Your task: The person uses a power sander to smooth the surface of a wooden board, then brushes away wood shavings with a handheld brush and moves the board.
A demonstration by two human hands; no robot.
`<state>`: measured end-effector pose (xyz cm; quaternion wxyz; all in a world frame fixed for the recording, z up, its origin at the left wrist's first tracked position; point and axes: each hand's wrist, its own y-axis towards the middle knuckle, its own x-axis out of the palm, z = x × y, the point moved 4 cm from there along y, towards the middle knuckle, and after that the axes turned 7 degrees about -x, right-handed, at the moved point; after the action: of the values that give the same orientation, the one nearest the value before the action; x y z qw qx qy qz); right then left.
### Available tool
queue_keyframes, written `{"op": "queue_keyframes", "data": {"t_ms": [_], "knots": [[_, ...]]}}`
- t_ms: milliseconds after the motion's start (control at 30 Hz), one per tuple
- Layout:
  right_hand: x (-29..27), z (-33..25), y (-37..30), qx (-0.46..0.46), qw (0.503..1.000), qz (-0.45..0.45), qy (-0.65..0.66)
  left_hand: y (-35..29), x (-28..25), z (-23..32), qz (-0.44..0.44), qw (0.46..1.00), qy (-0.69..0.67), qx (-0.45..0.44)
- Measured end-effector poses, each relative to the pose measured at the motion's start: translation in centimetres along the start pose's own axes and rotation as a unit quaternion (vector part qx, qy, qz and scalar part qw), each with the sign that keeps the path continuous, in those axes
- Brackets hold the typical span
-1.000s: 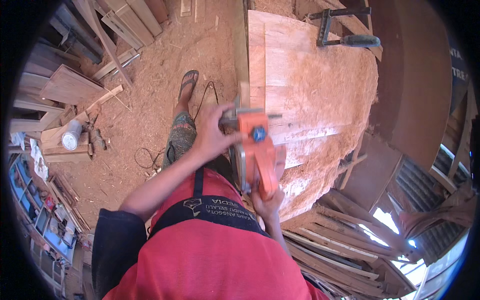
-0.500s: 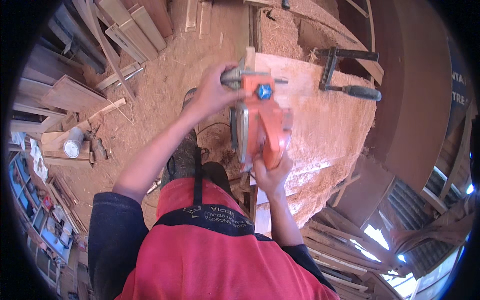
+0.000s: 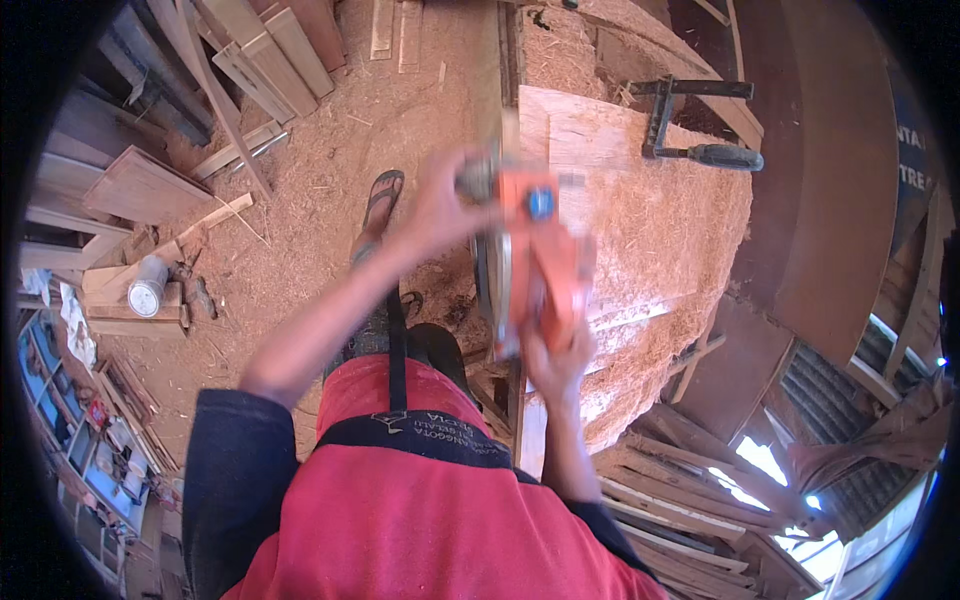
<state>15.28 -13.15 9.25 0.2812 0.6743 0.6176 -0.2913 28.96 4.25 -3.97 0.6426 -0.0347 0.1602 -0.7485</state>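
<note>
An orange electric hand planer (image 3: 553, 262) with a blue knob (image 3: 540, 204) sits along the left edge of a wooden board (image 3: 640, 215), slightly blurred by motion. My left hand (image 3: 447, 207) grips its front end from the left side, fingers partly hidden behind the tool. Around the rear handle, my right hand (image 3: 562, 365) is closed. Wood shavings (image 3: 690, 240) cover much of the board's right side. The planer's underside and its contact with the wood are hidden.
A black bar clamp (image 3: 660, 120) with a dark handle stands at the board's far right. Planks (image 3: 262, 60) lean at the far left. A cylindrical container (image 3: 148, 285) rests on wood pieces at the left. Shavings litter the floor (image 3: 300, 190); lumber (image 3: 680, 510) is stacked at near right.
The planer and both hands have come back slightly along the board toward my body. The view has shifted a little, and a sandalled foot now shows beyond my left forearm.
</note>
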Motion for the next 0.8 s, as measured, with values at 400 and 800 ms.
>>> {"op": "queue_keyframes", "data": {"t_ms": [400, 800], "knots": [[-0.7, 0.7, -5.8, 0.052, 0.997, -0.006, 0.061, -6.1, 1.8, -0.2, 0.027, 1.0, -0.001, 0.003], [4.7, -0.9, 15.4, -0.017, 0.996, 0.022, 0.089, 16.6, -5.8, 1.9, 0.01, 0.994, -0.089, 0.066]]}}
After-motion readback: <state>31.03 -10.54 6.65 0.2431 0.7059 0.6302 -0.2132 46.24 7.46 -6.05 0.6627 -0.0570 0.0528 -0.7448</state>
